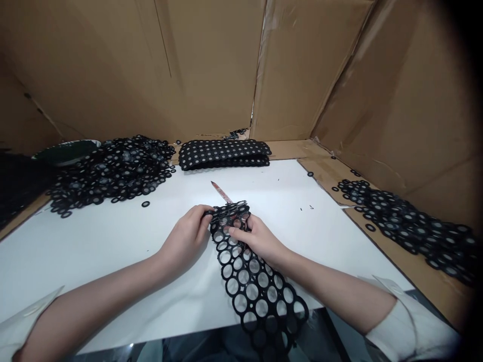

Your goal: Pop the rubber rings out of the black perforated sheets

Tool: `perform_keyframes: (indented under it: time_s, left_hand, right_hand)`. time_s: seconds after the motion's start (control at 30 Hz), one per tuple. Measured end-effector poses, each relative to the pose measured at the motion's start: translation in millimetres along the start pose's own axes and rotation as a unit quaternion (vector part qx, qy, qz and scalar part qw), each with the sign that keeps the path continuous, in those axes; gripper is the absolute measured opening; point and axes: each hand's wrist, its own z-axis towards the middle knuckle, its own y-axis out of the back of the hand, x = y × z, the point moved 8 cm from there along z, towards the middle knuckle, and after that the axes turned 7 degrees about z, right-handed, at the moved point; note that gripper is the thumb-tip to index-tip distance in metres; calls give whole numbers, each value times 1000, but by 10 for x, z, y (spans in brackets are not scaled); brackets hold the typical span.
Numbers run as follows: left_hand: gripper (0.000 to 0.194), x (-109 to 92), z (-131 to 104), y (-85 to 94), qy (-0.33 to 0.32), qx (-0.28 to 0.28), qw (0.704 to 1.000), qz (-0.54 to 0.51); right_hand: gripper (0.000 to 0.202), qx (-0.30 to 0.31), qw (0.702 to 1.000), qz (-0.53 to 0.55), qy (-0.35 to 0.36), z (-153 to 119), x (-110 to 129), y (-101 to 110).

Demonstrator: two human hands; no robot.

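A long black sheet of joined rings (pixel 251 289) runs from the middle of the white surface down over its front edge. My left hand (pixel 188 226) pinches the far left corner of this sheet between thumb and fingers. On the sheet's right side, my right hand (pixel 260 239) grips it, thumb on top and the other fingers underneath. The sheet's far end looks bunched up between my hands. Just beyond lies a slim, pointed red and white tool (pixel 220 190), its near part hidden under the sheet; its kind is unclear.
A heap of loose black rings (pixel 116 168) fills the left back, beside a dish (pixel 68 152) of dark stuff. A folded perforated black sheet (pixel 224 153) lies at the back. More rings (pixel 411 226) line the right cardboard edge. Cardboard walls (pixel 211 70) enclose the white tabletop (pixel 124 251).
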Motion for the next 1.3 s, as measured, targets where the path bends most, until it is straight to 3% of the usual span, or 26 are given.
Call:
perform_keyframes:
  time_s: [0.13, 0.4, 0.63, 0.7, 0.83, 1.03, 1.3]
  left_hand:
    - [27, -16, -23, -68, -3, 19, 1000, -6]
    - [30, -106, -80, -182, -10, 127, 989, -77]
    - [30, -27, -38, -317, 13, 217, 957, -193]
    - [29, -38, -43, -307, 2, 213, 957, -196]
    - [27, -58, -72, -228, -8, 154, 980, -129]
    - [28, -92, -98, -167, -30, 100, 992, -68]
    - [25, -122, -101, -118, 30, 117, 987, -103]
  right_hand:
    - [15, -4, 1000, 20, 0, 0, 9, 10]
    - [10, -17, 1000, -6, 6, -23, 55, 34]
    - [10, -2, 1000, -20, 1, -21, 42, 9]
    - [5, -12, 1000, -26, -5, -20, 37, 24]
    - [3, -32, 999, -10, -18, -26, 28, 44]
    - [5, -13, 999, 16, -30, -29, 17, 14]
    - [4, 15, 998, 37, -51, -48, -39, -23]
